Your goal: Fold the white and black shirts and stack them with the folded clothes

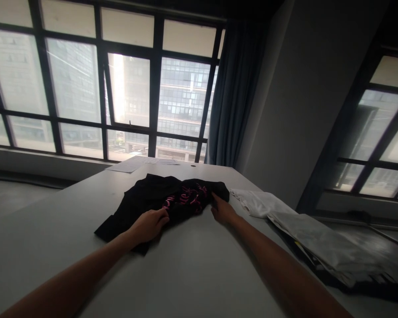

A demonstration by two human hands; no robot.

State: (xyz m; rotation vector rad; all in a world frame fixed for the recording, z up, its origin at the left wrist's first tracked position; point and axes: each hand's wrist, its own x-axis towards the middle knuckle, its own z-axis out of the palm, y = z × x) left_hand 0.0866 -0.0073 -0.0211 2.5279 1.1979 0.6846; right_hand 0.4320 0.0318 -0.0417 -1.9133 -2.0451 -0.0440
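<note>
Biggest first: long pale smooth-topped table [199, 278], looks slick. Little grip, so imo cloth could skate if pulled one-sided.

Stack of flat light-grey and dark cloth [328, 243] along table's right edge, nr right forearm. Can't tell how much overhangs. Risk: forearm swings out, snags a layer, stack slides off.

Black fabric garment w/ pink lettering [142, 194]: mid-table, bunched, long axis roughly L–R, left end spread wider. Folds overlap, so a pull prob traps creases or drags the wrong layer. Dim light + black on black = layer edges v. hard to read.

Crumpled white cloth [262, 203] just beside garment's right end; can't tell if touching. Sideways shove there could catch it and push it toward the edge.

White paper sheets [129, 165] lie flat at far end, beyond garment. If cloth gets flung fwd, they prob shift.

Left hand [151, 223]: fingers curled, look clamped on garment's near edge. Small pinch, so cloth could slip out. Right hand [222, 211]: fingertips at garment's right end; can't tell if pinched or just resting, b/c blur. Uneven hold btwn hands = garment twists.
</note>
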